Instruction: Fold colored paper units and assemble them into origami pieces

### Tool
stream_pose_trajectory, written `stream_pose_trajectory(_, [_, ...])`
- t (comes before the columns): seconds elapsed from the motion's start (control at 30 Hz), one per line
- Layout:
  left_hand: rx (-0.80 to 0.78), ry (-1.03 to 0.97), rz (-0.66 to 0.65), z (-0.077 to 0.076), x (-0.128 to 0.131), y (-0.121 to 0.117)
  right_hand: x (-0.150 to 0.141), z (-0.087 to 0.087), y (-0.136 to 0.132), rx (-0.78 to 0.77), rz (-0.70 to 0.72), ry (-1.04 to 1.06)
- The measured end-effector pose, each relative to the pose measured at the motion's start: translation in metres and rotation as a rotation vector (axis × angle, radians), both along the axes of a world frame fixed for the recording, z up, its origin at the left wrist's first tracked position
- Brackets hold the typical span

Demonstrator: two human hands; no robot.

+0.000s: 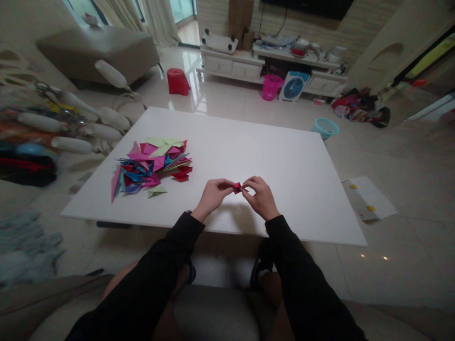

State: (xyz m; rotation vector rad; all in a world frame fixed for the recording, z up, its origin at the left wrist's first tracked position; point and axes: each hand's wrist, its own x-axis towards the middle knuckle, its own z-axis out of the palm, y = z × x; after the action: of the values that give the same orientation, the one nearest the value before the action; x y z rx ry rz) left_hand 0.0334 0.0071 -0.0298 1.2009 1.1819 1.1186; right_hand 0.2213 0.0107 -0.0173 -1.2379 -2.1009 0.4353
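Between my two hands is a small piece of folded red paper, raised over the near part of the white table. My left hand pinches its left side with thumb and fingertips. On the other side, my right hand grips the right end between thumb and forefinger. The fingers cover part of the paper, so its full shape is hidden. To the left lies a loose heap of folded paper pieces in pink, red, blue, purple and pale green.
A lamp with several white shades stands by the table's left edge. Past the far right corner is a light blue basket. White sheets lie on the floor at the right. A red stool is beyond the table.
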Motion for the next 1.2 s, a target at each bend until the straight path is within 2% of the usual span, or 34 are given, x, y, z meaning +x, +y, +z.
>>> stream_pose_trajectory(0.3, [-0.049,-0.080,0.031,0.002,-0.008,0.004,-0.002,0.006,-0.001,-0.097,-0.020,0.158])
stream_pose_trajectory(0.57, [-0.082,-0.073,0.017,0.003,-0.008,0.004,-0.002,0.006,-0.001,-0.062,0.018,0.148])
stream_pose_trajectory(0.73, [-0.089,-0.062,-0.068,0.005,-0.007,0.001,-0.003,0.005,-0.001,-0.023,0.039,0.106])
stream_pose_trajectory(0.83, [-0.119,-0.085,-0.077,0.004,-0.007,0.001,-0.003,0.002,0.000,-0.036,-0.019,0.131])
stream_pose_trajectory(0.93, [-0.175,-0.128,-0.033,0.002,-0.009,0.003,0.000,-0.003,0.004,-0.094,-0.140,0.173])
stream_pose_trajectory(1.07, [-0.181,-0.060,-0.020,0.000,-0.014,0.006,0.008,-0.015,0.010,-0.180,-0.237,0.052])
stream_pose_trajectory(1.2, [-0.143,0.105,-0.048,-0.003,-0.021,0.008,0.006,-0.028,0.011,-0.236,-0.223,-0.171])
